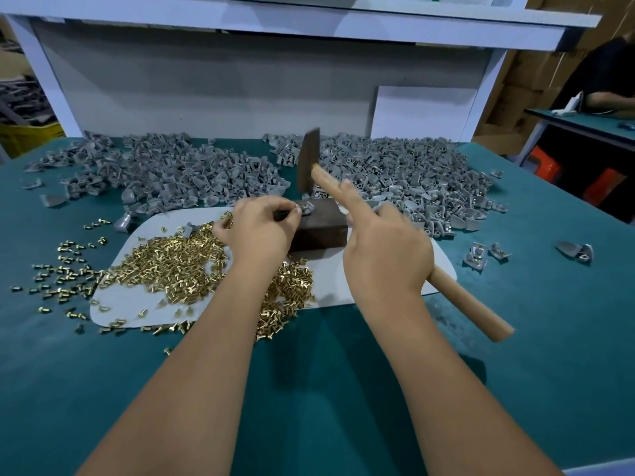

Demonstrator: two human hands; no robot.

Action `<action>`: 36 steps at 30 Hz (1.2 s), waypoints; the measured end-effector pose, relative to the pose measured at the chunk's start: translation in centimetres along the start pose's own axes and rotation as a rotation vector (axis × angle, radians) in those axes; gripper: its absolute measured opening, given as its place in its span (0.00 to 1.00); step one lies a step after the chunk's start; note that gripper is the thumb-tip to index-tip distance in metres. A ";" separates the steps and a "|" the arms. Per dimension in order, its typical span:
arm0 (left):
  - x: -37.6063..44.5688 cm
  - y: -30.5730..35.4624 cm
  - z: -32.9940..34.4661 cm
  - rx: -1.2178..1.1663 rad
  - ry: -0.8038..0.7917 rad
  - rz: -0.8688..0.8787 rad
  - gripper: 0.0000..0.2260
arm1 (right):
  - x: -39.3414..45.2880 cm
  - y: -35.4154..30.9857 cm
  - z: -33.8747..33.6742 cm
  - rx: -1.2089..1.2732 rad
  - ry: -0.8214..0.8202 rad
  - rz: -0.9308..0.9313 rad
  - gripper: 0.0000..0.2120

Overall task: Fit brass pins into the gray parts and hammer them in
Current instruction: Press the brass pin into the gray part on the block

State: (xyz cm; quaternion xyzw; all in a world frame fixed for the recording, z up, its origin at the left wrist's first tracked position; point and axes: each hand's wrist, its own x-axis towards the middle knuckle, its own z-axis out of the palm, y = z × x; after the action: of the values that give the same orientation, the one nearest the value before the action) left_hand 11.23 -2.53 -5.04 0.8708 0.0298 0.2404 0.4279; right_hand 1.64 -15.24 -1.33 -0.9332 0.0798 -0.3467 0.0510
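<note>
**Hammer raised over the part on the block**

The left hand [261, 225] pinches a gray part [305, 208] on top of the dark block [319, 228], which sits on the white mat [330, 290] near the middle of the table [549, 321]. The right hand [388, 245] grips the wooden handle of the hammer [308, 163], index finger stretched along it, head lifted above the part. Brass pins [171, 262] lie heaped on the mat's left half; gray parts [395, 173] pile along the table's far edge. To strike well, keep the part flat and steady, the fingertips clear of the pin, and bring the head down squarely in a short, controlled blow.
</note>
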 end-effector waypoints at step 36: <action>-0.3 0.8 -1.9 -0.411 -0.202 -0.031 0.06 | 2.3 5.0 2.1 -0.019 -0.169 0.348 0.08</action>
State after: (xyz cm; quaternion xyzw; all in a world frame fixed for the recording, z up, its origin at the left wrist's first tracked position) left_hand 10.01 -1.76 -3.59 0.7843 -0.0492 0.1463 0.6009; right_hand 4.15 -20.52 -2.24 -0.9315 0.2388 -0.2523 0.1080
